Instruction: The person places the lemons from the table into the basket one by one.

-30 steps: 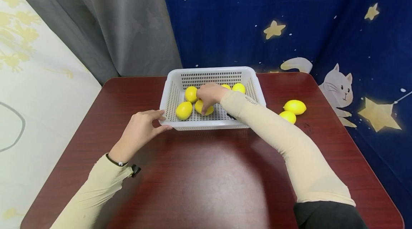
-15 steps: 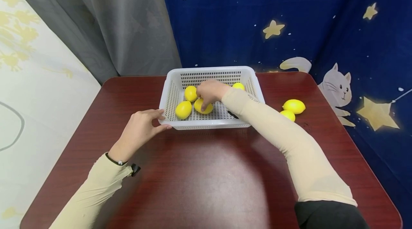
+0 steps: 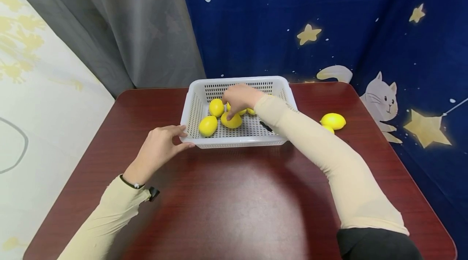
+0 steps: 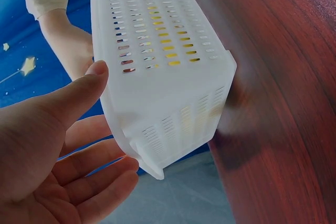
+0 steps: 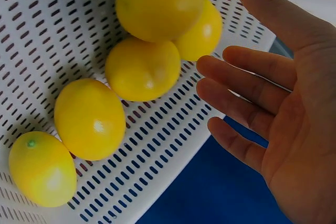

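A white perforated plastic basket stands at the back of the table with several yellow lemons inside. My left hand holds its front left corner; in the left wrist view the thumb touches one rim and the fingers curve by the adjoining side. Over the basket, my right hand hovers with nothing in its grasp. In the right wrist view its fingers are loosely extended and apart from a row of lemons. One lemon lies below the thumb, and another sits near the left wall. The right forearm hides part of the basket's right side.
Two more lemons lie together on the dark red wooden table, right of the basket; the right sleeve partly covers one. A grey curtain and a blue patterned curtain hang behind the table.
My right hand has risen slightly from among the lemons, and more lemons show beneath it. The left hand keeps its place at the basket corner.
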Demonstrator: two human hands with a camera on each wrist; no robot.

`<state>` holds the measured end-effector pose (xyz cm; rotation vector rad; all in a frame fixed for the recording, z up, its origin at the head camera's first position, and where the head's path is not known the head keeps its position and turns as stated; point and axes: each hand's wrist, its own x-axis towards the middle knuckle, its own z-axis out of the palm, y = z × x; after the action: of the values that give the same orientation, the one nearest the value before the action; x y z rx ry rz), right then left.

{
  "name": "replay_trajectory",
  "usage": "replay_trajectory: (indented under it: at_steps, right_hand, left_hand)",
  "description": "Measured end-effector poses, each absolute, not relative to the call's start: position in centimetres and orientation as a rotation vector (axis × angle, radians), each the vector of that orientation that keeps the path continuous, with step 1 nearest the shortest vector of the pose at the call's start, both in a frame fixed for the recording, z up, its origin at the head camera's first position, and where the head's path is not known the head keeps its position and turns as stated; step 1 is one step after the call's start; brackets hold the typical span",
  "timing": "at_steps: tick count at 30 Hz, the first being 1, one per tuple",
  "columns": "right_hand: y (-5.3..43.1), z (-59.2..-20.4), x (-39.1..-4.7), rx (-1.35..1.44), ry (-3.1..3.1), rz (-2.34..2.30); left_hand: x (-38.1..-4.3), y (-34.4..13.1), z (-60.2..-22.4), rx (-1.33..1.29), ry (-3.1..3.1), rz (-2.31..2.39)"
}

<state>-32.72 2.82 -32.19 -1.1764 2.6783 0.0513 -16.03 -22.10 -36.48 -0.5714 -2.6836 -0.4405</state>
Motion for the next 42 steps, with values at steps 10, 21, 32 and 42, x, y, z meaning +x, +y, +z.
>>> replay_trajectory:
  at_steps: [10,21,32,42]
  right_hand:
    - [3.5,-31.3,-32.5,-1.177,2.663,0.014]
    - [5.2,-29.2,-32.6,-1.176,2.713,0.01]
    - [7.7,-27.5,-32.2,-1.087,2.74,0.001]
    - [8.8,-27.5,-31.9,-1.081,2.732,0.004]
  left_hand:
    - [-16.0,-21.9,-36.2,-0.57,-2.686,-0.442]
    - [-16.0,-21.9,-36.1,-0.563,-2.692,-0.42]
    - [-16.0,-22.1,-36.2,-0.57,-2.686,-0.419]
    - [-15.9,-22.0,-36.4,-0.576,-2.679,-0.434]
